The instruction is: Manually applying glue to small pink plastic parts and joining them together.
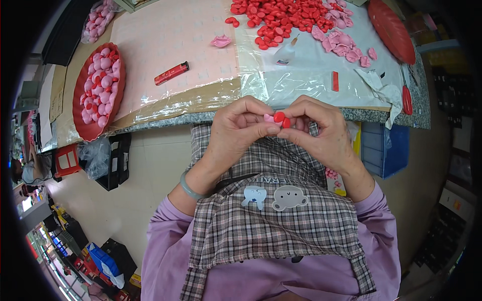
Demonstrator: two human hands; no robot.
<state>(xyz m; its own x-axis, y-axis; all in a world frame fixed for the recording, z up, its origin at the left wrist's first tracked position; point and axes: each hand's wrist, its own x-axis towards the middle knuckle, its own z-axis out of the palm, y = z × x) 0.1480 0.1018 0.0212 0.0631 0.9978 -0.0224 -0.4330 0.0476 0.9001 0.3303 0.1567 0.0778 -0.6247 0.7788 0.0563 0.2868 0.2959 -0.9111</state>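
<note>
In front of my apron, just off the table's near edge, both hands meet at the fingertips. My left hand (232, 129) pinches a small pink piece (269, 119) between thumb and forefinger. A glossy red two-lobed piece (286, 122) is gripped by the thumb and fingers of my right hand (321, 130). The two pieces touch; fingers partly cover them. At the back of the table lies a heap of similar red pieces (281, 17). Beside it are hollow pink pieces (342, 45), and one lone pink piece (221, 41) rests farther left.
A red scalloped tray (83, 128) of pink-and-red pieces stands at the left table edge. A needle-tipped bottle (286, 54), a flat red stick (171, 73) with a dark end and a red strip (335, 81) lie on the plastic-covered table. To the right are crumpled white tissue (384, 93) and a red-handled tool (406, 100).
</note>
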